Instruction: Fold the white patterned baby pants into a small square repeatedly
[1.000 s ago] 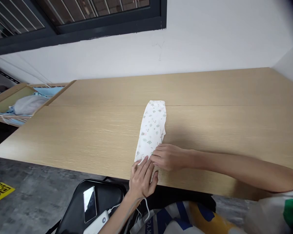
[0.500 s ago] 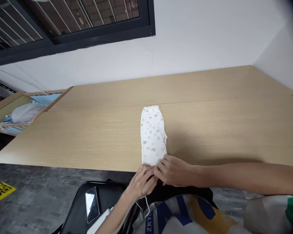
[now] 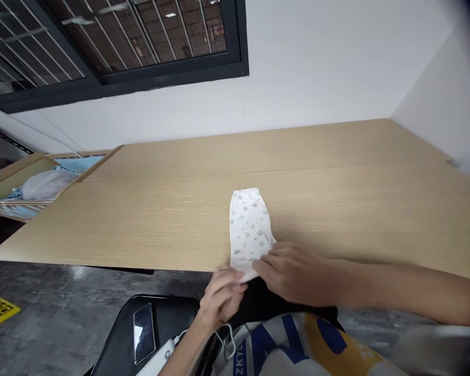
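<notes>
A folded white cloth (image 3: 250, 224) with a small scattered print lies lengthwise on the wooden table, its near end reaching past the front edge. My left hand (image 3: 221, 296) pinches the near left corner between thumb and fingers, just off the table edge. At the near right side, my right hand (image 3: 292, 271) has its fingers closed on the cloth's border. The near end is stretched between the two hands, and the fingertips partly cover it. The kind of cloth item cannot be made out while it is folded.
The table (image 3: 160, 219) runs along a white wall beneath a barred window (image 3: 172, 78). At left stands a wooden crib-like frame (image 3: 68, 190) with fabric inside. A phone (image 3: 144, 334) and a white device with a cable (image 3: 160, 357) rest on a black seat (image 3: 176, 313) beside me.
The cloth has slid toward me, away from the table's seam. My hands have moved apart along its near end, and the view has tilted slightly upward.
</notes>
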A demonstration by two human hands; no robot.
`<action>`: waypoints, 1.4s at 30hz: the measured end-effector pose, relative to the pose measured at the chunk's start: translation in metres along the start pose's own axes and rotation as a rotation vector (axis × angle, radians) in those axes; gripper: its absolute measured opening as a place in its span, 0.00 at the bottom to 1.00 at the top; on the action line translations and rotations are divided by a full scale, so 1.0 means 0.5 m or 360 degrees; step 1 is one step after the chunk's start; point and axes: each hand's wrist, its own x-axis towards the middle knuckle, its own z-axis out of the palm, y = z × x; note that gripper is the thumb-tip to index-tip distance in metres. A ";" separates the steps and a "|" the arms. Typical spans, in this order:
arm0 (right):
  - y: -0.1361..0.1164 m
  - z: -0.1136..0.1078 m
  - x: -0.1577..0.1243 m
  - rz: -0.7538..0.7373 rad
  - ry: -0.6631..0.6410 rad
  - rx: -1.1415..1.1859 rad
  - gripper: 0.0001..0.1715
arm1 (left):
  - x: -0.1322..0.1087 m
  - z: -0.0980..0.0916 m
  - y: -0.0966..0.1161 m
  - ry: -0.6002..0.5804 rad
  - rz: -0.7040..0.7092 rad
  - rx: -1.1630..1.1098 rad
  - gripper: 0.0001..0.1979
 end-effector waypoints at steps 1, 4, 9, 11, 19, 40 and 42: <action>0.016 -0.012 0.007 0.0073 0.0026 0.0019 0.09 | 0.009 0.004 -0.007 0.0176 -0.0014 0.0066 0.12; 0.086 -0.030 0.032 0.0321 0.0113 0.0087 0.09 | 0.032 0.020 -0.028 0.0516 -0.0113 0.0281 0.14; 0.229 -0.001 0.086 0.0590 0.0334 0.0260 0.13 | 0.050 0.048 -0.038 0.0035 -0.0312 0.0313 0.14; 0.279 0.030 0.108 0.0638 0.0382 0.0334 0.14 | 0.050 0.063 -0.037 -0.0275 -0.0405 0.0337 0.17; 0.394 0.157 0.163 0.0881 0.0263 0.0327 0.15 | 0.024 0.113 -0.054 -0.0790 -0.0483 0.0771 0.28; 0.411 0.200 0.167 0.0919 0.0285 0.0188 0.21 | 0.029 0.108 -0.052 -0.1000 -0.0463 0.0882 0.28; 0.387 0.191 0.167 0.0840 0.0377 0.0116 0.23 | 0.029 0.108 -0.052 -0.1013 -0.0461 0.0901 0.28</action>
